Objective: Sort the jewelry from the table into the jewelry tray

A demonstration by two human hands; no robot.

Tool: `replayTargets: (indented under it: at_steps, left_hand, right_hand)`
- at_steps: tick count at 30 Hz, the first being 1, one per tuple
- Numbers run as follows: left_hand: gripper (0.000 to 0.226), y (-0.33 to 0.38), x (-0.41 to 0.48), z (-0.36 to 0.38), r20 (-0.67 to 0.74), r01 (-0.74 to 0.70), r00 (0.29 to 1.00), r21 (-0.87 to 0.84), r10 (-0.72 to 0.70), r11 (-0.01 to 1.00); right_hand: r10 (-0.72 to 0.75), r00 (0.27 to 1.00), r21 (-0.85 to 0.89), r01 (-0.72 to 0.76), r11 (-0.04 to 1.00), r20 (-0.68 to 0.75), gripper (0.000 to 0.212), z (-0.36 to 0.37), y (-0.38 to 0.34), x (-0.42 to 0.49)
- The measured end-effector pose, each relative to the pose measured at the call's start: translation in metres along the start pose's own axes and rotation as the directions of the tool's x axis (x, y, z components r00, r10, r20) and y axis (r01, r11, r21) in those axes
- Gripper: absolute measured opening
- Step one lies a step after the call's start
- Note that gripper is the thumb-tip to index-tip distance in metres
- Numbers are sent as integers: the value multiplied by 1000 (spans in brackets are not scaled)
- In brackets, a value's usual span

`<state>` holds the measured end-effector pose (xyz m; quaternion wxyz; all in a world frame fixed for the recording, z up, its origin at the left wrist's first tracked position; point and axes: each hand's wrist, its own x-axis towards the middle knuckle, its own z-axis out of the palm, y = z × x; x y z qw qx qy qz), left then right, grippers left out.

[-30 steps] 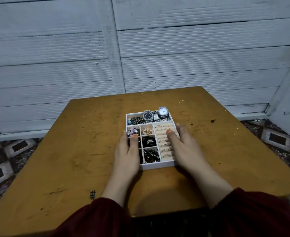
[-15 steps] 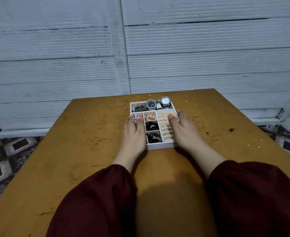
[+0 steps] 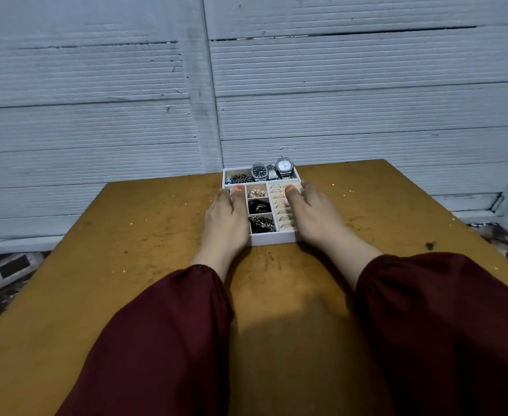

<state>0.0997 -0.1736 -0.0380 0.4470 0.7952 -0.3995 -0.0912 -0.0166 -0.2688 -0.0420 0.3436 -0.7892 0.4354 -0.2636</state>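
Note:
A white jewelry tray (image 3: 272, 239) sits near the far edge of the brown table (image 3: 132, 235). Its back row holds chains and two silver watches (image 3: 272, 171). The middle cells hold small earrings (image 3: 257, 192) and dark chains (image 3: 261, 224); several rings (image 3: 279, 205) stand in the beige ring roll on the right. My left hand (image 3: 225, 219) lies flat over the tray's left side, fingers straight. My right hand (image 3: 312, 214) lies flat along its right side, thumb on the ring roll. Neither hand holds anything.
A white ribbed wall (image 3: 336, 100) stands right behind the table's far edge. Patterned floor tiles (image 3: 10, 274) show at left and right. Dark red sleeves (image 3: 156, 340) cover both forearms in the foreground.
Both hands have slid the tray away from me toward the far edge of the table, arms stretching out. The camera has tilted up a little.

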Motion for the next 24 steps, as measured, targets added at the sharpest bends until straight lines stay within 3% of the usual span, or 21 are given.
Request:
replayTargets:
  at_steps: [4, 11, 17, 24]
  left_hand:
    - [47, 0, 5, 1, -12, -10, 1000, -9, 10, 1000]
    - [46, 1, -4, -3, -8, 25, 1000, -110, -26, 994]
    - [55, 0, -36, -10, 23, 16, 1000, -66, -14, 998]
    - [57, 16, -104, -35, -9, -69, 998, -73, 69, 995]
  right_hand:
    - [-5, 1000, -5, 5, 1000, -9, 62, 0, 0, 5]
    - [-15, 1000, 101, 16, 995, -6, 91, -4, 0, -9]
    - [-62, 998, 12, 62, 998, 16, 60, -19, -3, -49]
    - [-130, 992, -38, 129, 991, -10, 58, -52, -20, -110]
